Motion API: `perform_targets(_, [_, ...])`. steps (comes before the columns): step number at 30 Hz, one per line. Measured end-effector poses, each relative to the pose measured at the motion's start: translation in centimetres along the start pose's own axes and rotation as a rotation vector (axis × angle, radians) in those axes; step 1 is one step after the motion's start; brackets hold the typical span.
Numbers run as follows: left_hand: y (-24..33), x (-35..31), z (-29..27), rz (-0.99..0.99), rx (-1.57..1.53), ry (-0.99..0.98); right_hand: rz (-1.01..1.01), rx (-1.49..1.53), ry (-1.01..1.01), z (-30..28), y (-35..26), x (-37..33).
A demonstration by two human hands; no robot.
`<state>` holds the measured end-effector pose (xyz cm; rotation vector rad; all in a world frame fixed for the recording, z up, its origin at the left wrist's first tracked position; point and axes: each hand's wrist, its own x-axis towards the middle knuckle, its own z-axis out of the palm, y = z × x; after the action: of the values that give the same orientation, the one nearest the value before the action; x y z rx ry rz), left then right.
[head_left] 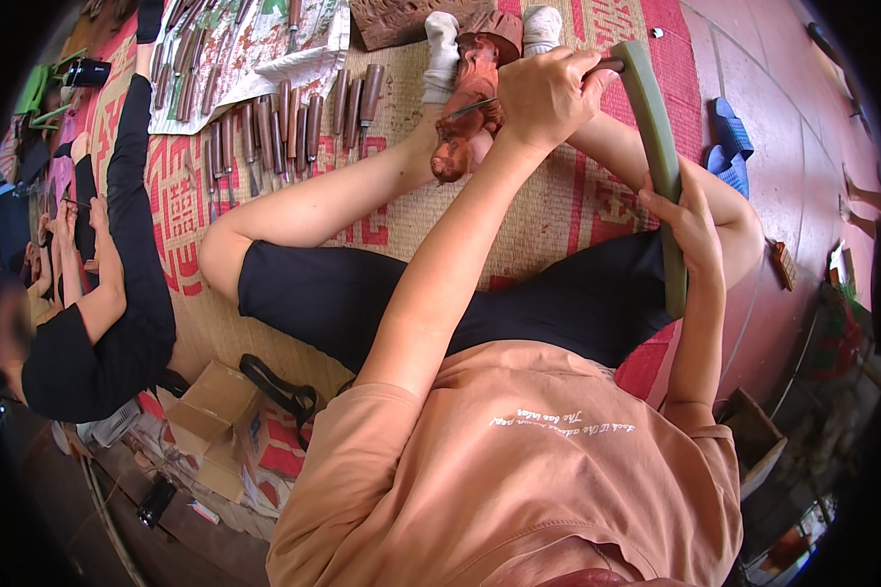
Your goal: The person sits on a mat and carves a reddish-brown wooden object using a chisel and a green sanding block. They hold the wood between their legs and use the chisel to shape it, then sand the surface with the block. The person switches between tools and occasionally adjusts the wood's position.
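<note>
Left hand (548,98) grips chisel (475,106) on carving (470,93); right hand (690,225) holds mallet (661,157)

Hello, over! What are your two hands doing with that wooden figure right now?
Left hand shut on chisel against reddish wooden figure. Right hand grips flat green mallet. Nothing in the way.

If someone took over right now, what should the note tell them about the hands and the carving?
Left hand: gripping a chisel set against the reddish wooden figure.
Right hand: holding a long green mallet bar, raised beside the chisel.
The figure lies on the woven mat, braced between the white-socked feet.
Spare chisels lie in a row on the mat, left of the figure.
Done: figure roughly shaped. Left: finer carving, as far as visible.
</note>
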<state>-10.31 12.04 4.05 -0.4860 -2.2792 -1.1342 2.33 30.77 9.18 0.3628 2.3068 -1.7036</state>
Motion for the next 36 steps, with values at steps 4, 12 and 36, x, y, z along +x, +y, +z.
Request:
perform_targets(4, [0.1, 0.0, -0.1, 0.006, -0.026, 0.028, -0.018, 0.008, 0.024, 0.3, 0.2, 0.0])
perform_targets(12, [-0.1, -0.2, 0.0, -0.030, 0.017, -0.027, -0.011, 0.036, 0.011, 0.0, -0.3, 0.2])
perform_targets(36, [-2.6, -10.5, -14.1, -1.081, -0.865, 0.215, 0.220, 0.366, -0.094, 2.7, 3.8, -3.0])
